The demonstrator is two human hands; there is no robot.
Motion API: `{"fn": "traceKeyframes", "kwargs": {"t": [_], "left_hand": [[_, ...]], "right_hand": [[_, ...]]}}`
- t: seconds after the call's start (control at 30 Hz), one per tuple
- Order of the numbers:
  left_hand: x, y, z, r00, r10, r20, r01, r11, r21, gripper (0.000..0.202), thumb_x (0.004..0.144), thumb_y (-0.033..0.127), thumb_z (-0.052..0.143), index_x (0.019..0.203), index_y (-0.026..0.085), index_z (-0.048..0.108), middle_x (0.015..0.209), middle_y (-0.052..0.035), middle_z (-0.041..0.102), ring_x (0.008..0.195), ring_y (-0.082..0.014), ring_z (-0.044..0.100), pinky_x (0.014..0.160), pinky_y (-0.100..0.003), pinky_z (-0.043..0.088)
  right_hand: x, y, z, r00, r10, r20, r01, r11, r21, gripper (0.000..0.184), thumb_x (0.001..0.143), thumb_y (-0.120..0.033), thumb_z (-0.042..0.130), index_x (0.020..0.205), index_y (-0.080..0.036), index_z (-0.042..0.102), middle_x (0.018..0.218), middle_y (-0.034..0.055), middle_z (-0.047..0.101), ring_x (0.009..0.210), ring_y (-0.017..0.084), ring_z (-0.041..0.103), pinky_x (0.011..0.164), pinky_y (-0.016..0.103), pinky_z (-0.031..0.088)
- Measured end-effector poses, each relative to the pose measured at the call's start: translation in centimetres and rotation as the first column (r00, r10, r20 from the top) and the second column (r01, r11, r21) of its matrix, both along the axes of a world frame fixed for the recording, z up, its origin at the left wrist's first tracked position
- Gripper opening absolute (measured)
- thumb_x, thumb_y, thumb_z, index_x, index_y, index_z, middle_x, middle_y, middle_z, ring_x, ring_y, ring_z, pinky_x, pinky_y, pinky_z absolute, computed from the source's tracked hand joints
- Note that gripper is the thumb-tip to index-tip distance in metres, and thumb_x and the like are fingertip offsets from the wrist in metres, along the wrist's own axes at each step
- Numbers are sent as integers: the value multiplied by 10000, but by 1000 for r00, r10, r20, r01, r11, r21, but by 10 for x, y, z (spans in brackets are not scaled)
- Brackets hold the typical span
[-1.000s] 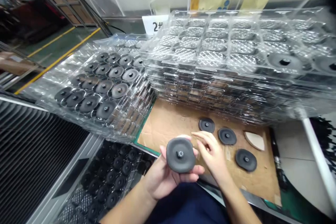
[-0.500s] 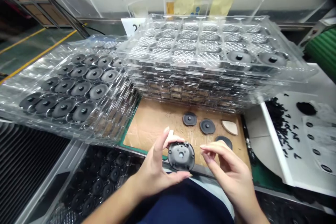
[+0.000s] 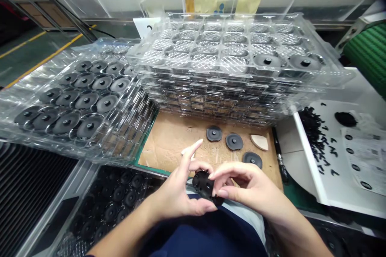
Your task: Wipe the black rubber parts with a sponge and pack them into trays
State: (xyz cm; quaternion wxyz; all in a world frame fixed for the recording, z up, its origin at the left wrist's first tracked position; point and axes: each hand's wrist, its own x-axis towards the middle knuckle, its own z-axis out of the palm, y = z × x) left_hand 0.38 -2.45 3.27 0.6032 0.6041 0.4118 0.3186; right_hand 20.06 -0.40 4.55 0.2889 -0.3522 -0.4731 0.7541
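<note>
My left hand (image 3: 171, 194) grips a rounded black plastic cover (image 3: 201, 184) by its edges between thumb and fingers, its studded inner side tilted away from flat. Against the cover's right side, my right hand (image 3: 251, 180) has its thumb and fingertips pinched together. Whatever small thing those fingertips may hold is hidden. Beyond my hands, three similar dark covers, one of them a round-cornered cover (image 3: 234, 141), lie on the cardboard (image 3: 169, 128) with their central pegs showing.
A tall stack of clear trays (image 3: 211, 84) stands behind the cardboard. At left, another tray stack (image 3: 126, 128) carries rows of dark covers. A white bin (image 3: 313, 168) at right holds small black pieces (image 3: 313, 124). Beside it lies a black-handled tool (image 3: 280, 156). A beige wedge (image 3: 259, 141) sits nearby.
My right hand has moved left from beside the cover until its fingertips meet it. The cover has tilted in my left hand. The whole view has shifted slightly.
</note>
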Motion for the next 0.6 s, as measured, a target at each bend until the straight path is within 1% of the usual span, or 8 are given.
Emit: {"fn": "traceKeyframes", "kwargs": {"t": [0.1, 0.17, 0.23, 0.3, 0.43, 0.5, 0.53, 0.6], "left_hand": [[3, 4, 0, 996, -71, 51, 76, 990, -115, 1099, 652, 453, 738, 1462, 221, 33, 1039, -85, 642, 1040, -268, 594, 1007, -430, 335], [5, 6, -1, 993, -93, 75, 104, 983, -152, 1126, 624, 426, 766, 1464, 234, 41, 1011, -64, 652, 1011, -254, 603, 1000, -431, 337], [6, 7, -3, 993, -95, 71, 105, 982, -159, 1152, 593, 392, 795, 1462, 253, 52, 994, -46, 652, 996, -243, 606, 998, -431, 338], [6, 7, -6, 996, -77, 52, 83, 988, -128, 1140, 588, 376, 804, 1458, 266, 75, 1016, -50, 647, 1019, -241, 598, 1005, -428, 335], [5, 8, -9, 999, -8, 47, 8, 1000, 19, 1078, 606, 329, 803, 1449, 261, 134, 1114, -83, 639, 1091, -233, 566, 1049, -409, 296], [4, 9, -9, 998, 31, 55, -33, 999, 42, 1031, 564, 292, 831, 1418, 256, 254, 1146, -90, 638, 1114, -237, 554, 1046, -395, 308], [4, 9, -10, 998, 46, 47, -46, 999, -2, 951, 518, 278, 852, 1349, 247, 392, 1123, -83, 652, 1092, -241, 563, 1020, -381, 342], [2, 8, -11, 998, 65, 10, -62, 980, -189, 607, 445, 295, 872, 1005, 200, 657, 926, -53, 699, 916, -234, 619, 868, -341, 454]], "right_hand": [[1, 1, -3, 997, 28, -71, -36, 993, -111, 191, 690, -225, 767, 878, -218, 737, 703, -21, 692, 634, 89, 616, 627, 205, 487], [2, 1, -6, 992, 50, -111, -69, 983, -170, 169, 674, -207, 772, 841, -218, 745, 699, -22, 700, 635, 89, 634, 644, 205, 508], [2, -1, -9, 992, 20, -128, -46, 978, -205, 125, 660, -196, 779, 780, -209, 746, 697, -21, 702, 643, 89, 647, 657, 198, 521], [2, -4, -12, 992, -46, -121, 18, 976, -218, 106, 645, -193, 790, 738, -200, 740, 695, -19, 703, 642, 87, 657, 652, 185, 528], [1, -8, -16, 988, -132, -76, 112, 967, -230, 169, 630, -208, 805, 782, -210, 733, 697, -15, 719, 640, 96, 677, 663, 188, 543], [1, -10, -18, 988, -154, -13, 149, 970, -191, 208, 610, -244, 819, 793, -204, 731, 706, 2, 725, 658, 122, 687, 670, 214, 553], [2, -10, -20, 986, -166, 32, 169, 974, -149, 220, 610, -275, 819, 798, -201, 729, 709, 9, 723, 664, 135, 687, 665, 225, 555], [4, -12, -27, 967, -205, 154, 211, 977, -23, 217, 681, -357, 763, 828, -202, 728, 642, 2, 693, 602, 137, 661, 615, 231, 549]]}}
